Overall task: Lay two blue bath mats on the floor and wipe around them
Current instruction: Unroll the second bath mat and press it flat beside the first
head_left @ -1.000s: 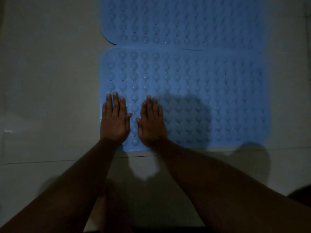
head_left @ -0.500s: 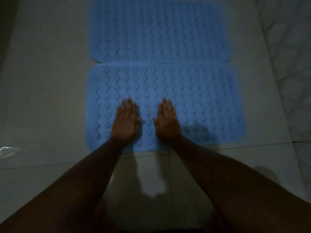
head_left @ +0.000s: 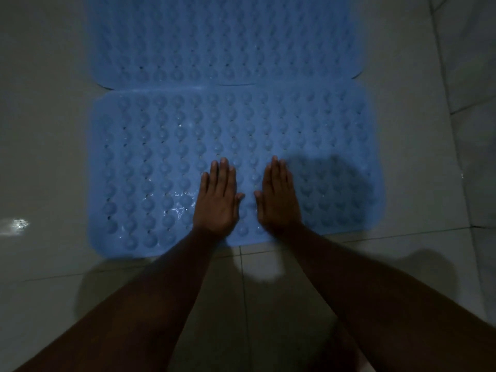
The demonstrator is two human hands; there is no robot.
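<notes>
Two blue bath mats with rows of round bumps lie flat on the pale tiled floor. The far mat [head_left: 222, 38] slightly overlaps the back edge of the near mat [head_left: 150, 146]. My left hand [head_left: 218, 200] and my right hand [head_left: 277, 198] rest palm down, side by side, on the front middle of the near mat. Both hands are flat with fingers together and hold nothing. Wet glints show on the near mat to the left of my left hand.
Pale floor tiles [head_left: 48, 157] with dark grout lines surround the mats. A wet reflection [head_left: 16, 225] shines on the floor at the left. More tile joints [head_left: 456, 111] run along the right side. Shadows of my arms fall on the floor in front.
My two hands have slid to the right along the near mat, from its left front corner toward its middle, staying flat and side by side. The camera has also come closer.
</notes>
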